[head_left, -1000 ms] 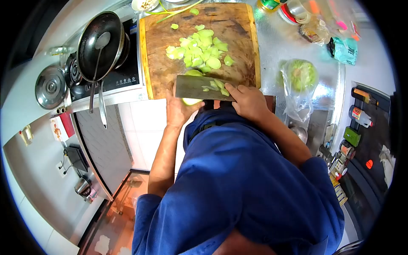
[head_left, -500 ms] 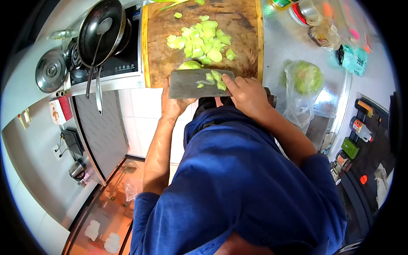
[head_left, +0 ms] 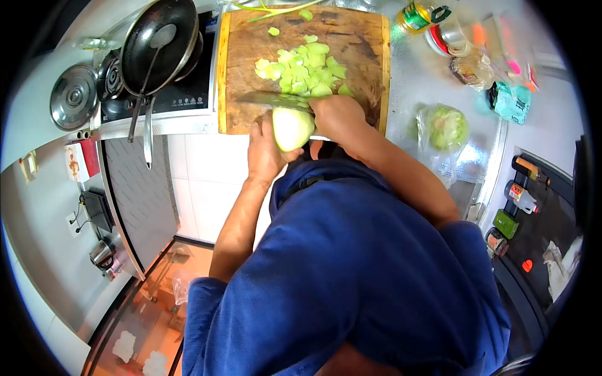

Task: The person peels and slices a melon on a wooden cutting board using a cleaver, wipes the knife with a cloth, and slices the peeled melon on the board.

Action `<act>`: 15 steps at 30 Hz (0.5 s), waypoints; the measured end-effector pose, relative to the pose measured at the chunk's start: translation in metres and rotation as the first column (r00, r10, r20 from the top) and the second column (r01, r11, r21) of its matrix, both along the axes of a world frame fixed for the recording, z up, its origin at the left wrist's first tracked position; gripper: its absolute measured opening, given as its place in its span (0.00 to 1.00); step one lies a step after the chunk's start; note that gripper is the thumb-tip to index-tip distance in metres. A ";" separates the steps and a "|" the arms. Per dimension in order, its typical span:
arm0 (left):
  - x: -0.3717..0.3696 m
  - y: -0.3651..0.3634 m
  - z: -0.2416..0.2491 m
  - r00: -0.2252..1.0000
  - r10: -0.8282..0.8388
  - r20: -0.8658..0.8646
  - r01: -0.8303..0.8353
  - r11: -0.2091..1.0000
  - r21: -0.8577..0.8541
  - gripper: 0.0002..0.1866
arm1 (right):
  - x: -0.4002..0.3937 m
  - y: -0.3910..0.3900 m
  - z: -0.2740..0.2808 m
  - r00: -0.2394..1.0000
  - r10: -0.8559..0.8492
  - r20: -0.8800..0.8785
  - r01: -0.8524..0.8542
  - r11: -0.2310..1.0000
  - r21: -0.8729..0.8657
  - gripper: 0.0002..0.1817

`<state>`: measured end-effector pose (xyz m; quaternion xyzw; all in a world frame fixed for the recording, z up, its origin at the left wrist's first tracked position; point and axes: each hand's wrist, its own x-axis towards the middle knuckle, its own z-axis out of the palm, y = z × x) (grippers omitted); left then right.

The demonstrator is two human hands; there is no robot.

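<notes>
My left hand (head_left: 264,150) is wrapped round a pale green, gourd-like vegetable (head_left: 293,130) at the near edge of the wooden cutting board (head_left: 357,41). Closed on a cleaver, my right hand (head_left: 340,118) is just right of the vegetable. The cleaver's blade (head_left: 268,98) points left and lies across the far end of the vegetable, seen nearly edge-on; its handle is hidden in my fist. Beyond the blade, a loose pile of thin pale green slices (head_left: 302,70) covers the middle of the board.
Green stalks (head_left: 276,10) lie along the board's far edge. Left is a hob with a wok (head_left: 141,59) holding a ladle, beside a pot lid (head_left: 73,98). On the right counter are a bagged green vegetable (head_left: 448,127), an oil bottle (head_left: 415,17) and several packets.
The cleaver, earlier held flat with slices on its face, is now turned nearly edge-on over the vegetable. My left hand now grips the vegetable instead of being at the blade.
</notes>
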<state>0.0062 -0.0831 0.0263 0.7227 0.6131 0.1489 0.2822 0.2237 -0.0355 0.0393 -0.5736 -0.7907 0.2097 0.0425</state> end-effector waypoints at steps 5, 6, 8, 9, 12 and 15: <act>0.007 -0.008 -0.002 0.999 0.051 -0.010 -0.051 0.999 0.005 0.65 | 0.016 -0.015 0.021 0.993 -0.055 -0.108 0.046 0.995 -0.090 0.12; 0.010 -0.008 0.002 0.997 0.071 -0.009 -0.071 0.997 0.010 0.64 | 0.019 -0.024 0.030 0.994 -0.071 -0.083 0.065 0.995 -0.071 0.18; 0.014 -0.008 0.005 0.998 0.060 -0.025 -0.059 0.998 0.021 0.62 | 0.029 -0.043 0.031 0.995 -0.042 -0.094 0.042 0.999 0.002 0.21; 0.015 -0.011 0.008 0.998 0.041 -0.052 -0.040 0.999 0.020 0.61 | 0.033 -0.052 0.032 0.993 -0.020 -0.113 0.027 0.998 0.063 0.25; 0.016 -0.013 0.007 1.000 -0.028 0.002 0.028 0.996 0.086 0.47 | 0.040 -0.071 0.041 1.000 0.013 -0.027 -0.011 0.997 0.072 0.32; 0.020 -0.015 0.007 0.998 -0.056 0.029 0.051 0.984 0.168 0.34 | 0.042 -0.078 0.047 1.000 0.027 -0.016 -0.025 0.994 0.109 0.32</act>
